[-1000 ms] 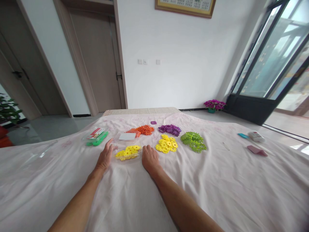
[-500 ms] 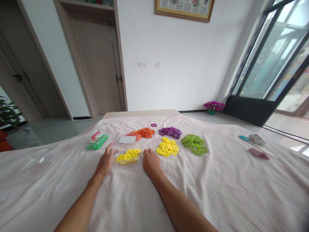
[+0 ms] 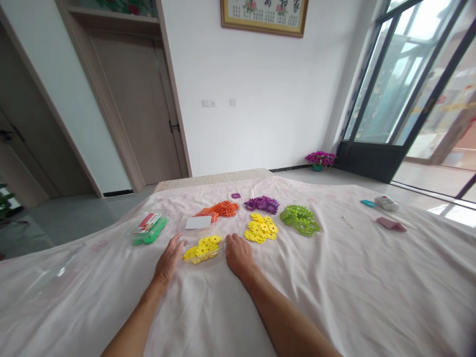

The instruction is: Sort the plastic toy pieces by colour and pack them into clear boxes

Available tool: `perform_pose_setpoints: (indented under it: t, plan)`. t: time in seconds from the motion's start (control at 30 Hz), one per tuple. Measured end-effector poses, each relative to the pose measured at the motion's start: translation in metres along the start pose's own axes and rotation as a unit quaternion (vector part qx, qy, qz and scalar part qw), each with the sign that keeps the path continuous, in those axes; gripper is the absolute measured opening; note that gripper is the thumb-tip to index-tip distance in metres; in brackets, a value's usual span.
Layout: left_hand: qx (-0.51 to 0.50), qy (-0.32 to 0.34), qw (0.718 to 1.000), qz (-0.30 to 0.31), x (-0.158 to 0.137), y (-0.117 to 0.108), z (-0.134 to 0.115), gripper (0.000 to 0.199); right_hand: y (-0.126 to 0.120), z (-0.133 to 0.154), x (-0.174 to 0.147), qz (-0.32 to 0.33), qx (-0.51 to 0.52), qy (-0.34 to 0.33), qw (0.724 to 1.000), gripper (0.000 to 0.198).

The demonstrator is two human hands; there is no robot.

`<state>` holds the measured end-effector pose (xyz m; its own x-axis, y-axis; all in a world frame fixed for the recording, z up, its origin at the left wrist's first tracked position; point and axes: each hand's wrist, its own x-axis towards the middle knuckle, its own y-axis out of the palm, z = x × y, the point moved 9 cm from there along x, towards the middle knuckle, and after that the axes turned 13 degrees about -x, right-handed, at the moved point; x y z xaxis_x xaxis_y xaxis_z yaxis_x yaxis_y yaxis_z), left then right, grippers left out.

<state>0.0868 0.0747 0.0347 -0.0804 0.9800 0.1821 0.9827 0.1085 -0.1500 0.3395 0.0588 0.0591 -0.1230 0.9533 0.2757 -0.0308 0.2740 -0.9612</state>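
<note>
An open clear plastic box (image 3: pixel 208 259) rests on the cloth before me, its lid folded back on the far side with a white card (image 3: pixel 198 222) on it. Inside lie yellow flower-shaped plastic discs (image 3: pixel 204 248). My left hand (image 3: pixel 169 259) grips the box's left side, fingers fairly straight and pointing forward. At the right edge, my right hand (image 3: pixel 239 254) has its fingers curled over the rim; the fingertips are partly hidden. Just right of that hand is a loose pile of yellow discs (image 3: pixel 261 228).
Orange pieces (image 3: pixel 224 208), purple pieces (image 3: pixel 261 204) and light green pieces (image 3: pixel 299 220) lie in heaps beyond. On the left sits a labelled clear box with green pieces (image 3: pixel 150 230). A pink folded cloth (image 3: pixel 391 224) and a small white pack (image 3: pixel 386 203) lie far right.
The box has shifted slightly towards me and to the right, with both hands staying on it. My view has turned a little to the right.
</note>
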Motion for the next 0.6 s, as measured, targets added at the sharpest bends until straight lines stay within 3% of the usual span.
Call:
perform_pose_setpoints:
  t: [0.4, 0.5, 0.6]
  plan:
    - [-0.042, -0.008, 0.999, 0.000, -0.002, -0.004, 0.007, 0.053, -0.003, -0.014, 0.002, 0.003, 0.083, 0.032, 0.996, 0.028]
    - [-0.066, -0.007, 0.998, -0.007, -0.006, -0.005, 0.006, 0.054, -0.017, -0.040, 0.008, -0.018, 0.060, 0.076, 0.995, 0.029]
    - [-0.104, -0.001, 0.994, -0.020, -0.010, -0.008, 0.002, 0.055, -0.034, -0.090, 0.009, -0.058, 0.012, 0.164, 0.985, 0.032]
